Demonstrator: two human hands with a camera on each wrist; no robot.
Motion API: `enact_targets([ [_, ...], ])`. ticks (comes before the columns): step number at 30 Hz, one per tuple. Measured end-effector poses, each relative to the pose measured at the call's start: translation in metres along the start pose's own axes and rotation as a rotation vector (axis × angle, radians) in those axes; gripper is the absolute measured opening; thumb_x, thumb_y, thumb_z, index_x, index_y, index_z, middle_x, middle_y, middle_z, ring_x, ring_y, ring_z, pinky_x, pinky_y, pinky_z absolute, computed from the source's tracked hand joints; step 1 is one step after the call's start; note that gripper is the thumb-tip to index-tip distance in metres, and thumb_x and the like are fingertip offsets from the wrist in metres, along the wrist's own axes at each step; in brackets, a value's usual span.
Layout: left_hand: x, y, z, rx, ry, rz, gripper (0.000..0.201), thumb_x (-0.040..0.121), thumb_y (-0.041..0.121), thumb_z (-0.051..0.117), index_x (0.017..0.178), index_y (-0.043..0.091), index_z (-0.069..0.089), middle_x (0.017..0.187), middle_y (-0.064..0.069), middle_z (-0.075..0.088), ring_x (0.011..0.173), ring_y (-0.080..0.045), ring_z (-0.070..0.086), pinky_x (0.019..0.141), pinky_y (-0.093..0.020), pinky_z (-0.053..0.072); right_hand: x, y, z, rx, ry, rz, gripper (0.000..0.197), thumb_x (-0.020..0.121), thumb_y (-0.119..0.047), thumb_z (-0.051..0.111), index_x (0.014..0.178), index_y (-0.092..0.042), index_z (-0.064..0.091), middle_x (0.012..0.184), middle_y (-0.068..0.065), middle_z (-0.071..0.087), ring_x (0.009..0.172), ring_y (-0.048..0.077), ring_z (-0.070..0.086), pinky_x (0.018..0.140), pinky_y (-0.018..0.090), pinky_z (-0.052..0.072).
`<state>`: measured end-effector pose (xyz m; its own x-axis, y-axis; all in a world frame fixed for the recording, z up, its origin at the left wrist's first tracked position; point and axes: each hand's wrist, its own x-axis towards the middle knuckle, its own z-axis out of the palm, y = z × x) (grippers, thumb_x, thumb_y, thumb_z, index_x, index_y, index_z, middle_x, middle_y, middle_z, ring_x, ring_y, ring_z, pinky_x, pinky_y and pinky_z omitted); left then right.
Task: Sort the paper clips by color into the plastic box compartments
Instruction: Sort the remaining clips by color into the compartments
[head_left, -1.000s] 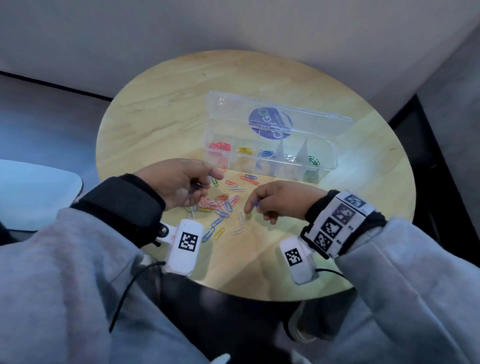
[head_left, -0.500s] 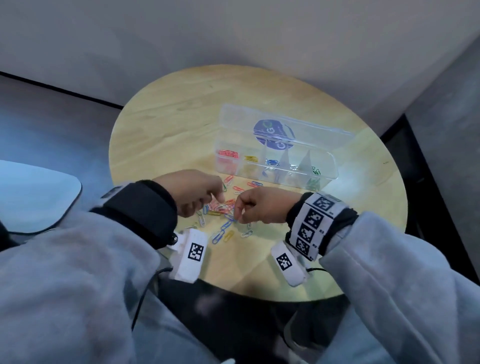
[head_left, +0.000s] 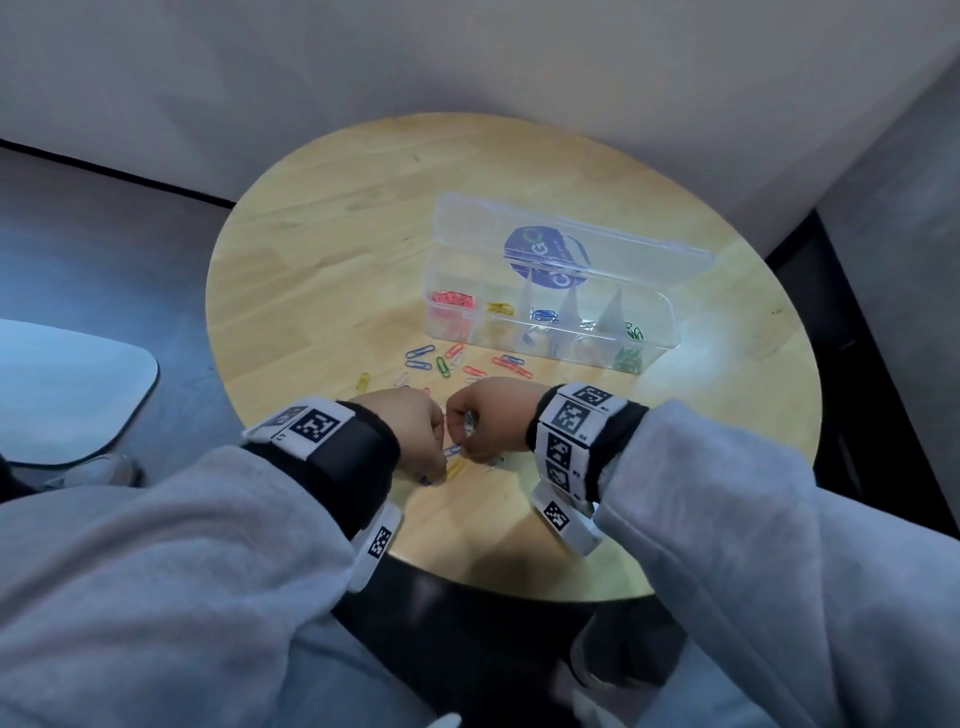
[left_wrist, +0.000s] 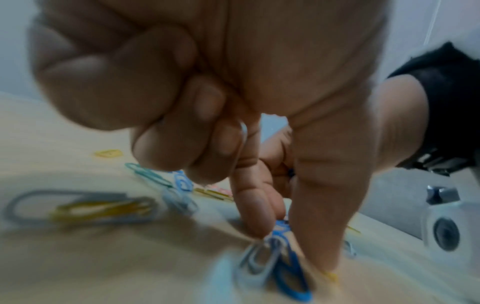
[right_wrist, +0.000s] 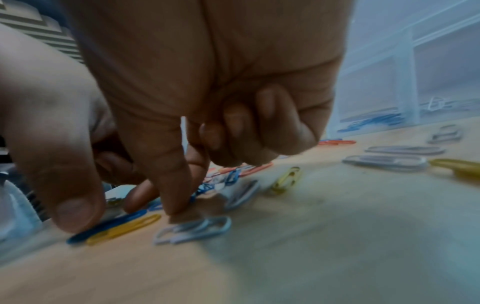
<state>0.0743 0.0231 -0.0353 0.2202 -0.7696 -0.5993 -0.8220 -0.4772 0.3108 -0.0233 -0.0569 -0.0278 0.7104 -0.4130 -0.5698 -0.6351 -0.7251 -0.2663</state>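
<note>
on table (head_left: 322, 270), blue clip (left_wrist: 291, 275) – pinched, blurred

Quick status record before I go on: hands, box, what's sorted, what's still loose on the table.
left hand: thumb and forefinger down on a blue paper clip on the table; the other fingers curled
right hand: fingers curled, tips among the loose clips, close by the left hand; grip unclear
plastic box: lid open, on the round wooden table
sorted, left to right: red clips, yellow, blue, white, green
loose clips: mixed colours, between box and hands
</note>
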Motion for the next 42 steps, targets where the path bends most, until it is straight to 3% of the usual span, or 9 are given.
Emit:
enact_targets([
  [7, 0.006, 0.004, 0.001, 0.04, 0.022, 0.024, 0.008, 0.071, 0.02, 0.073, 0.078, 0.018, 0.069, 0.078, 0.0, 0.069, 0.075, -0.018, 0.062, 0.063, -0.025, 0.044, -0.002, 0.007, -0.001, -0.019, 0.018, 0.019, 0.01, 0.078, -0.007, 0.061, 0.079, -0.017, 0.059, 0.077, -0.001, 0.056, 0.072, 0.018, 0.05, 0.053, 0.022, 0.037],
  [12, 0.01, 0.008, 0.002, 0.08, 0.06, 0.026, 0.012, 0.07, 0.016, 0.067, 0.081, 0.014, 0.072, 0.074, -0.001, 0.062, 0.069, -0.02, 0.056, 0.058, -0.025, 0.04, -0.003, 0.013, 0.0, 0.035, 0.019, 0.068, 0.01, 0.073, -0.008, 0.066, 0.073, -0.017, 0.062, 0.072, 0.0, 0.057, 0.07, 0.017, 0.052, 0.061, 0.025, 0.044],
  [18, 0.014, 0.005, 0.0, 0.017, 0.013, 0.042, 0.004, 0.072, 0.019, 0.066, 0.07, 0.018, 0.062, 0.07, -0.001, 0.058, 0.066, -0.02, 0.051, 0.061, -0.025, 0.04, -0.011, 0.025, -0.009, 0.264, 0.067, 0.128, 0.02, 0.076, -0.017, 0.066, 0.06, -0.021, 0.054, 0.069, -0.003, 0.06, 0.064, 0.011, 0.048, 0.06, 0.024, 0.042],
  [21, 0.013, 0.003, -0.013, -0.165, 0.011, 0.052, 0.006, 0.073, 0.021, 0.065, 0.07, 0.016, 0.064, 0.066, -0.001, 0.057, 0.063, -0.02, 0.05, 0.063, -0.026, 0.043, -0.016, 0.036, -0.014, 0.491, 0.079, 0.165, 0.02, 0.079, -0.012, 0.063, 0.062, -0.017, 0.053, 0.06, -0.001, 0.049, 0.052, 0.011, 0.042, 0.053, 0.022, 0.037],
  [26, 0.014, 0.0, -0.038, -0.584, 0.003, 0.045, 0.013, 0.07, 0.017, 0.073, 0.067, 0.01, 0.062, 0.059, -0.005, 0.053, 0.054, -0.021, 0.043, 0.056, -0.024, 0.038, -0.022, 0.051, -0.017, 0.887, 0.042, 0.154, 0.025, 0.084, 0.007, 0.054, 0.066, -0.009, 0.048, 0.045, -0.006, 0.059, 0.035, 0.002, 0.048, 0.039, 0.013, 0.037],
  [29, 0.014, -0.002, -0.048, -0.874, 0.004, 0.066, 0.02, 0.08, 0.001, 0.064, 0.061, 0.007, 0.057, 0.061, -0.009, 0.055, 0.048, -0.013, 0.044, 0.043, -0.014, 0.038, -0.022, 0.054, -0.016, 1.074, 0.067, 0.154, 0.026, 0.084, 0.013, 0.049, 0.07, -0.009, 0.048, 0.056, 0.004, 0.06, 0.036, 0.004, 0.05, 0.036, 0.014, 0.036],
  [33, 0.01, 0.0, -0.055, -1.23, 0.047, 0.106, 0.03, 0.087, -0.008, 0.048, 0.063, 0.01, 0.047, 0.052, -0.005, 0.056, 0.036, -0.004, 0.045, 0.037, -0.01, 0.035, -0.018, 0.055, -0.016, 1.256, 0.065, 0.159, 0.03, 0.087, 0.013, 0.039, 0.082, -0.011, 0.057, 0.057, 0.005, 0.047, 0.037, 0.007, 0.045, 0.037, 0.015, 0.033],
  [37, 0.007, 0.001, -0.06, -1.45, -0.014, 0.126, 0.027, 0.088, -0.004, 0.041, 0.08, 0.015, 0.058, 0.053, 0.001, 0.054, 0.04, -0.004, 0.046, 0.041, -0.011, 0.037, -0.015, 0.058, -0.015, 1.313, 0.04, 0.195, 0.031, 0.086, 0.007, 0.03, 0.075, -0.012, 0.052, 0.063, 0.004, 0.042, 0.039, 0.008, 0.043, 0.037, 0.015, 0.032],
  [42, 0.005, 0.003, -0.067, -1.633, -0.068, 0.156, 0.029, 0.088, 0.001, 0.034, 0.078, 0.007, 0.061, 0.054, 0.0, 0.054, 0.042, -0.007, 0.049, 0.044, -0.011, 0.04, -0.014, 0.063, -0.013, 1.455, 0.042, 0.225, 0.031, 0.089, 0.0, 0.027, 0.07, -0.01, 0.049, 0.064, 0.004, 0.044, 0.04, 0.009, 0.048, 0.037, 0.015, 0.035],
])
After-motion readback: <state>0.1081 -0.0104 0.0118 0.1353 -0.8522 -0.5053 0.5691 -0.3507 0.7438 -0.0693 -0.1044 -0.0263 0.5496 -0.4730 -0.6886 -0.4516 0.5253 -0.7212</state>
